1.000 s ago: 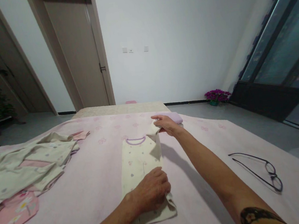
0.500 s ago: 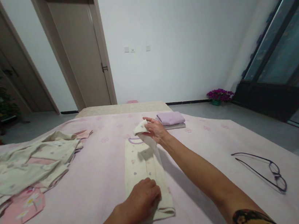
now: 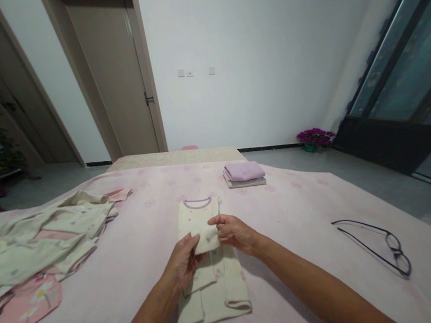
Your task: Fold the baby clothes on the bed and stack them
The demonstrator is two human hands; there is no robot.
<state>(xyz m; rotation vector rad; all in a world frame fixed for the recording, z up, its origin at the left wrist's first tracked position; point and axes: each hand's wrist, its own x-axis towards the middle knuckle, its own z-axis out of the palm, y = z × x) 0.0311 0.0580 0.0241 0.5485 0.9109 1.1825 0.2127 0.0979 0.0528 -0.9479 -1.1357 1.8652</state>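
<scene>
A cream long-sleeved child's shirt [image 3: 231, 281] with small scattered prints and a purple neckline lies in a narrow folded strip, collar at the far end. My left hand [image 3: 184, 258] is closed on the fabric at mid-length, thumb on top, its other fingers partly hidden beneath. Opposite it, my right hand [image 3: 235, 233] pinches the shirt's right side between thumb and fingers. Between the two hands a layer of cloth is slightly raised, its lower edge hanging over the layers below. The near hem lies flat on the pink sheet [image 3: 296, 288].
A loose heap of cream and pink clothes [image 3: 51, 241] lies at the left. Folded lilac and grey garments [image 3: 244, 171] are stacked beyond the shirt, to the right. Black-framed glasses [image 3: 394, 253] rest on the sheet at the right.
My right hand has come down and nearer from beside the collar, bringing the lifted flap down. My left hand has moved away from the lower part and now grips the shirt at mid-length.
</scene>
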